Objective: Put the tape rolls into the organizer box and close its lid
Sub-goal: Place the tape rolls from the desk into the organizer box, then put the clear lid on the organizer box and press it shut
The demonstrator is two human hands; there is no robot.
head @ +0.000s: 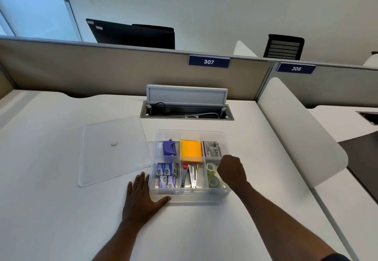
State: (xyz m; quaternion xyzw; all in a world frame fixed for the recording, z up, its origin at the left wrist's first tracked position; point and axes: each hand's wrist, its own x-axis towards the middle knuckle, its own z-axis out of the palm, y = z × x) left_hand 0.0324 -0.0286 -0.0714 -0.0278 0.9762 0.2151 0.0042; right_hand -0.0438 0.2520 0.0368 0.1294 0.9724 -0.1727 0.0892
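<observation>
Now placing rolls (pixel 211 173) in box (pixel 190 195): our right hand (pixel 231 171) curled in the near-right bin, grip unclear; left hand (pixel 143 197) flat, bracing; lid (pixel 114 150) next

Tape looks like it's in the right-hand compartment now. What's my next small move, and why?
Probably lift the right hand clear of the organizer box. Two tape rolls already sit in its near right compartment, and that hand hangs over them. The lid lies flat on the desk to the left, beyond the left hand, so it comes next.
</observation>
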